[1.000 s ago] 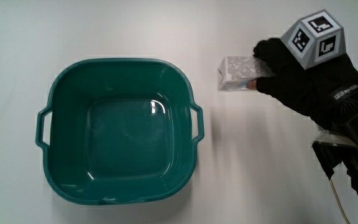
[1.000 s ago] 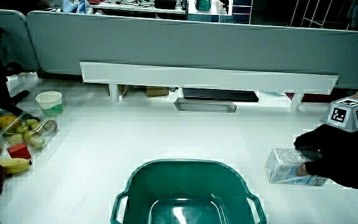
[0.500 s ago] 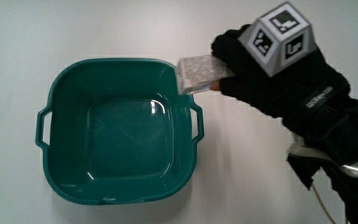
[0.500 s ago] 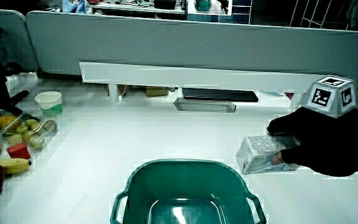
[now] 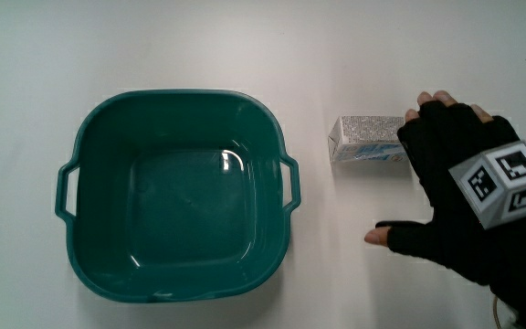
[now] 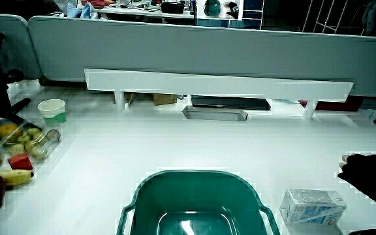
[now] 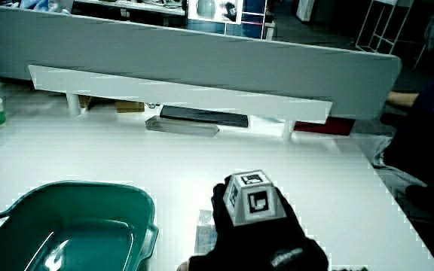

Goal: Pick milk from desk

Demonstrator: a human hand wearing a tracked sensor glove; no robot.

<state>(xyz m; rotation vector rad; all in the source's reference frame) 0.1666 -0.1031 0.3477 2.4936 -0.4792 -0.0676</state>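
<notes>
My hand [image 5: 468,206] rests open, holding nothing, fingertips touching the milk carton [image 5: 365,152] beside the green basin [image 5: 179,192]; its print is unreadable.

basin [image 5: 176,196]: is looking like glossy, smooth teal plastic
milk carton [image 5: 365,139]: is showing printed paperboard
glove [image 5: 459,206]: is looking like matt black cloth
surface [image 5: 153,46]: is appearing smooth, white

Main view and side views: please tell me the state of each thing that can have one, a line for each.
milk carton: lying on its side on the table, beside the basin, not held.
basin: upright, nothing in it.
hand: fingers spread, holding nothing, fingertips at the carton's end.
paper cup: upright, near the partition.
</notes>
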